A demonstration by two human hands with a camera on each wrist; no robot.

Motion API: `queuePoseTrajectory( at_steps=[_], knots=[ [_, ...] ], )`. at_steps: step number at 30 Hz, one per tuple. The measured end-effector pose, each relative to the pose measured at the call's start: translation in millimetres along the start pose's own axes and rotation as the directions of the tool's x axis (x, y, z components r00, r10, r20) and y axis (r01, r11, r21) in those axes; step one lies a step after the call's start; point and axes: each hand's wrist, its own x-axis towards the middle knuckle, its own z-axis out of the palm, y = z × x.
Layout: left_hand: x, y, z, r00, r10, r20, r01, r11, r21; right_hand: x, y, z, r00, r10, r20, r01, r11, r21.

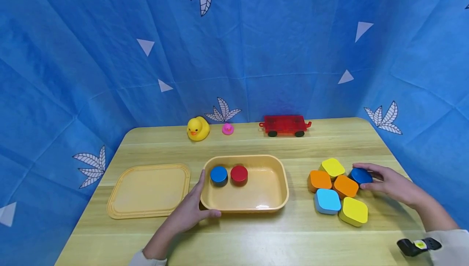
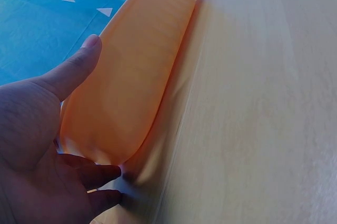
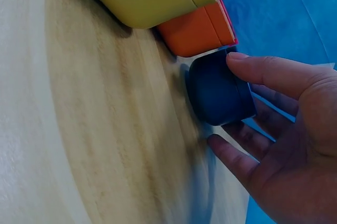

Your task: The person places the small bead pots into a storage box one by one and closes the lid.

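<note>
The left hand (image 1: 189, 212) is at the lower centre of the frame. Its grip is unclenched: thumb and fingers lie extended against the lower-left corner of the box (image 1: 265, 188). The right hand (image 1: 397, 186), at centre right, grasps the round blue block (image 1: 360, 175) between thumb and fingers. The block is at the right edge of a cluster of yellow, orange and light blue blocks (image 1: 327, 201) on the surface (image 1: 278, 241). Governing relation: the box lies left of the right grip, beyond the cluster, with its long axis running left to right; the right hand is the nearer to the block, which is round and shows no long axis from above. The box contains a second blue block (image 1: 218, 175) and a red block (image 1: 239, 175). Farther up the frame stands a red wagon (image 1: 284, 124).
</note>
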Motion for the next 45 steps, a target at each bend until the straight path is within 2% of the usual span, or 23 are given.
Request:
queuePoseTrajectory(
  at_steps=[6, 13, 23, 34, 45],
  knots=[
    [0.6, 0.5, -0.7, 1.000, -0.003, -0.004, 0.003, 1.000, 0.003, -1, -2, -7, 0.999, -0.009, -0.049, 0.007, 0.999, -0.038],
    [-0.1, 3.0, -2.4, 1.000, -0.002, -0.008, 0.002, 1.000, -0.004, -4, -14, -17, 0.997, -0.009, -0.077, 0.006, 0.999, -0.039],
    [1.1, 2.9, -1.3, 1.000, 0.005, -0.013, -0.005, 1.000, 0.006, -2, -54, -20, 0.995, -0.016, -0.102, 0.010, 0.998, -0.055],
    [-0.3, 0.7, 0.4, 1.000, 0.011, -0.008, -0.011, 1.000, 0.003, 3, -93, -1, 0.997, -0.030, -0.074, 0.030, 1.000, 0.005],
    [-0.4, -0.3, -0.2, 1.000, -0.001, -0.016, 0.001, 1.000, 0.025, 23, -123, 23, 0.997, -0.052, -0.049, 0.053, 0.998, 0.019]
  ],
)
